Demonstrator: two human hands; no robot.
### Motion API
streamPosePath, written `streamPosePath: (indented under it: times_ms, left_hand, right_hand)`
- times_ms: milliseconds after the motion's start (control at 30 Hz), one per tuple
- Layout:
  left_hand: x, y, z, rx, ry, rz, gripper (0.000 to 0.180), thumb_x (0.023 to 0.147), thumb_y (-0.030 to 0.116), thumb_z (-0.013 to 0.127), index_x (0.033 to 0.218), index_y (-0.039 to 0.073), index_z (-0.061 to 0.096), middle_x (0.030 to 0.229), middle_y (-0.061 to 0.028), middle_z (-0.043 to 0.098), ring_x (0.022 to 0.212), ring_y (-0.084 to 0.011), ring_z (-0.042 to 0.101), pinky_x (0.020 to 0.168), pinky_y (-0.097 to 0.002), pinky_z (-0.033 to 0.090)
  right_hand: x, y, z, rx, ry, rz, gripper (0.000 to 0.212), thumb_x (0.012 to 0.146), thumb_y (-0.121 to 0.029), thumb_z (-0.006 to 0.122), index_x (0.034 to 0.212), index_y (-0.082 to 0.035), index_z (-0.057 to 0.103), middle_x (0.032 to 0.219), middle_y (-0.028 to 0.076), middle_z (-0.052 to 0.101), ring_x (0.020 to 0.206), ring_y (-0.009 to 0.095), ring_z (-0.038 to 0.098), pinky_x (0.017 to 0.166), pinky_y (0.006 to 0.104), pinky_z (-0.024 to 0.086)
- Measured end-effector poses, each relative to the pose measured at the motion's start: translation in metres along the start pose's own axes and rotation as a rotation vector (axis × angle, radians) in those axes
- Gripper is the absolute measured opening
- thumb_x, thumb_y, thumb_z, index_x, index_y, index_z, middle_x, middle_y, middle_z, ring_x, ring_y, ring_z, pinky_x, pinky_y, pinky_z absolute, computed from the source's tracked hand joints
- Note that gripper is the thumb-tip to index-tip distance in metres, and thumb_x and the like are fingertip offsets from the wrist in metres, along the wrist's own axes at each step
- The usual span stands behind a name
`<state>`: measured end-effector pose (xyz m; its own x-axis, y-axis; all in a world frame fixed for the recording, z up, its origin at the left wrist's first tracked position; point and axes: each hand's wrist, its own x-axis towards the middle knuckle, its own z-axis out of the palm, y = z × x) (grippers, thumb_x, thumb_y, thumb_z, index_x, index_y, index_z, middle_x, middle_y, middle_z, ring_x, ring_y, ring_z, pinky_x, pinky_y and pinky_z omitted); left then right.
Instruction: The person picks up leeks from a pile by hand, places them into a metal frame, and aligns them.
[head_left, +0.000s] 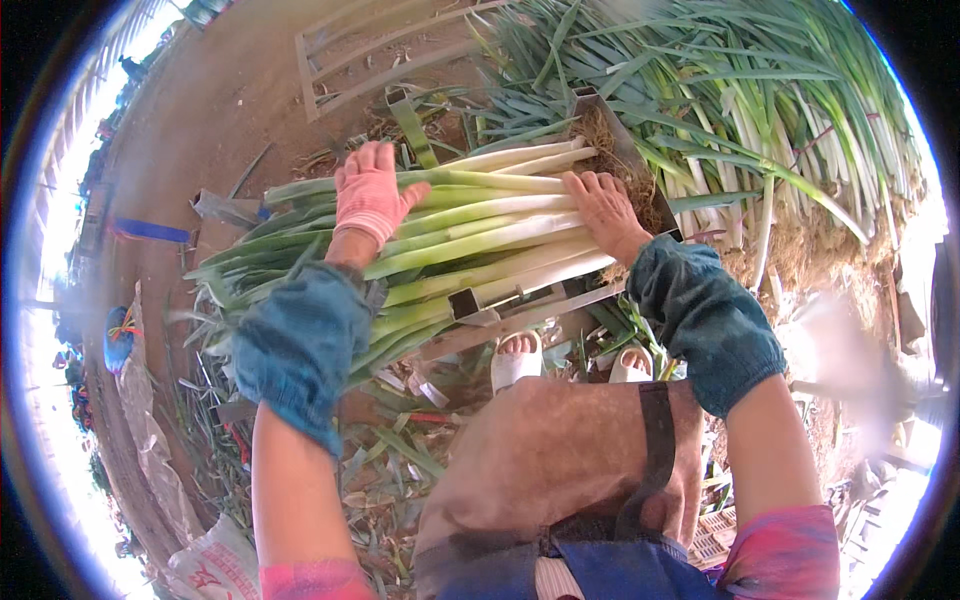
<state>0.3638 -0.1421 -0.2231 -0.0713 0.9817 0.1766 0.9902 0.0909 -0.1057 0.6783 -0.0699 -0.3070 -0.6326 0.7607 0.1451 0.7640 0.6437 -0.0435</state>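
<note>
Pressing down on a bundle of long green-and-white leeks (450, 235) lying crosswise in an angular grey metal frame (520, 305). Left hand (372, 195), wearing a pink knitted glove, lying flat on the green mid-section of the stalks, fingers spread, not closed around anything. Right hand (605, 210), bare, resting palm-down on the white root ends, fingers extended toward the brown matted roots (625, 165) at the frame's far upright. Hands well apart, one toward each end of the bundle, both touching it; neither clamping.

Teal fabric sleeve guards (300, 345) covering both forearms, pink patterned sleeves showing beneath at the lower edge. Brown apron (560, 450) hanging over the lap, dark strap crossing it. Two feet in white open-toed sandals (517, 360) showing just below the frame, standing among trimmed green leaf scraps (390, 460) on the ground.

Lying beyond the frame, upper right: large heap of untrimmed leeks (740, 110), leaves pointing up-left, roots toward the right. Light wooden slatted pallet (380, 45) lying on bare brown earth at top centre. At lower left edge: white woven sack with red markings (215, 570), crumpled, partly cut by the rim. Further left: small blue object with coloured bands (118, 338), too blurred to identify. Flat blue strip (150, 231) lying on the earth at left.
</note>
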Motion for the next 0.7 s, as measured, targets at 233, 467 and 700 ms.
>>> streamPosePath:
  times_ms: [233, 467, 700]
  left_hand:
    - [0.014, 0.007, 0.014, 0.044, -0.428, 0.083, 0.063, 0.083, 0.059, 0.048, 0.116, 0.006, 0.053, 0.119, -0.0138, 0.054, 0.116, -0.0281, 0.047, 0.099, -0.0388, 0.031]
    - [-0.054, 0.000, 0.011, -0.099, -0.306, 0.094, 0.055, 0.087, 0.054, 0.044, 0.106, 0.003, 0.056, 0.101, -0.0173, 0.057, 0.096, -0.0335, 0.054, 0.084, -0.0416, 0.043]
    - [-0.045, -0.017, 0.028, -0.209, -0.132, 0.158, 0.061, 0.086, 0.052, 0.047, 0.124, 0.004, 0.046, 0.118, -0.0179, 0.052, 0.107, -0.0355, 0.048, 0.093, -0.0422, 0.039]
  right_hand:
    - [0.006, 0.001, 0.000, 0.068, -0.082, 0.031, 0.058, 0.072, 0.001, 0.054, 0.125, -0.010, 0.035, 0.112, 0.014, 0.047, 0.107, 0.034, 0.046, 0.092, 0.0442, 0.037]
    - [0.007, 0.003, -0.017, 0.118, -0.192, -0.118, 0.055, 0.076, 0.000, 0.055, 0.127, -0.006, 0.036, 0.114, 0.017, 0.050, 0.111, 0.035, 0.047, 0.097, 0.0441, 0.038]
    - [0.026, 0.003, -0.007, -0.016, -0.187, -0.064, 0.052, 0.078, -0.002, 0.053, 0.128, -0.009, 0.040, 0.116, 0.018, 0.048, 0.114, 0.034, 0.045, 0.097, 0.0451, 0.035]
